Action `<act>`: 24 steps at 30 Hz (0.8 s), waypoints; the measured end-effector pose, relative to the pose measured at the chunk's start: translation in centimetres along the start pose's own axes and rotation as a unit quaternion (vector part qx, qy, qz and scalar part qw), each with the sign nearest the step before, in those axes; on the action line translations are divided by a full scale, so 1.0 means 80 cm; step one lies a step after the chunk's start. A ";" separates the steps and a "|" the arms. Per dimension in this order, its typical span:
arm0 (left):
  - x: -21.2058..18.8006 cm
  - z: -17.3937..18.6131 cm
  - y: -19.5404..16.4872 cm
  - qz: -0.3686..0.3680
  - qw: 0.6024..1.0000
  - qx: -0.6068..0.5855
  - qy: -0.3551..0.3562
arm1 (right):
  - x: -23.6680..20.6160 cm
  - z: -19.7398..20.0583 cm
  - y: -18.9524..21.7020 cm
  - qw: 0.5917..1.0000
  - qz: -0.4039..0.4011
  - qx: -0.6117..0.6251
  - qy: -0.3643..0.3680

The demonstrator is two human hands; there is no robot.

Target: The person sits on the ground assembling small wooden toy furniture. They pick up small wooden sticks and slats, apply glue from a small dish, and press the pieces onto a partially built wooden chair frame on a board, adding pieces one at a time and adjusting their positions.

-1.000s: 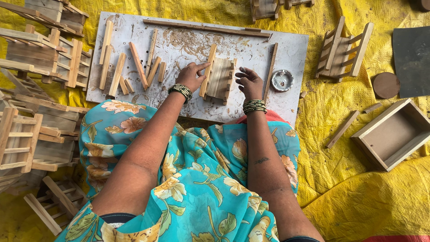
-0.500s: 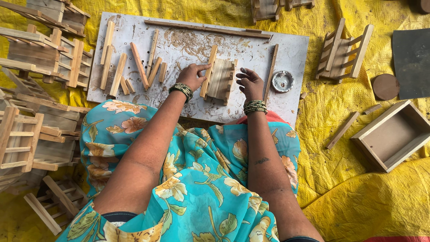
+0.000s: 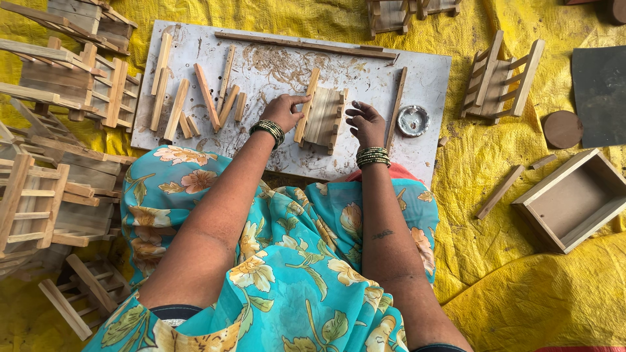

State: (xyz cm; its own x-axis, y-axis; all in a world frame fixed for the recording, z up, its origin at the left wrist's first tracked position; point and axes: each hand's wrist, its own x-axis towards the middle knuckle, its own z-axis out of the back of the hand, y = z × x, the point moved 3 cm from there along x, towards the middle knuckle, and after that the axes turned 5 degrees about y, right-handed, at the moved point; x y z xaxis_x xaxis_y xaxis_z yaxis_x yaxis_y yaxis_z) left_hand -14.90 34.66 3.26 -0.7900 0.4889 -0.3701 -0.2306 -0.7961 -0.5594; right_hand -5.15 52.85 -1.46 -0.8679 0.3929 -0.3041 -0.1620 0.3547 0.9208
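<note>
Almost nothing has shifted over the last second: the small slatted panel (image 3: pixel 324 117) lies in the same spot on the white board (image 3: pixel 417 65), and both my hands sit where they were. So the piece is settled and I am steadying it, not carrying it.

My left hand (image 3: pixel 283 109) lies at the panel's left edge, fingers curled loosely, thumb and fingertips touching the long strip (image 3: pixel 306 105) that runs along that side. It is a light pinch, not a closed fist. My right hand (image 3: pixel 365 120) is just beside the panel's right edge, half open, fingers bent and spread, the tips close to the wood; I cannot tell whether they touch it. It holds nothing.

The panel sits near the middle of the board, a row of pale slats lying side by side. To its left, loose wooden sticks (image 3: pixel 202 98) are scattered across the board. To its right stand a thin upright stick (image 3: pixel 396 104) and a small round metal dish (image 3: pixel 413 120). A long strip (image 3: pixel 306 45) lies along the board's far edge.

The yellow sheet (image 3: pixel 482 215) under it all carries finished slatted frames (image 3: pixel 502 75) on my right, an open wooden box (image 3: pixel 570 199), and stacked frames (image 3: pixel 72 72) on my left.
</note>
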 end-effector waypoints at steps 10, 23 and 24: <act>0.002 -0.002 -0.001 -0.022 1.000 0.006 -0.009 | 0.000 0.002 -0.001 1.000 -0.003 0.006 0.003; 0.002 -0.001 0.000 -0.010 1.000 0.006 -0.008 | -0.001 0.000 0.002 1.000 -0.003 0.010 0.003; 0.002 -0.002 0.000 -0.002 1.000 0.004 -0.002 | -0.001 0.000 0.001 1.000 -0.004 0.011 0.001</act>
State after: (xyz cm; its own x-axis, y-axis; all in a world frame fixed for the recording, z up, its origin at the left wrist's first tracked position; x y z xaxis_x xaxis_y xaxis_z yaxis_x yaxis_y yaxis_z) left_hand -14.97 34.79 3.08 -0.7917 0.4907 -0.3638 -0.2386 -0.7967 -0.5552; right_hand -5.09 52.82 -1.34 -0.8677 0.3880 -0.3107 -0.1588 0.3760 0.9129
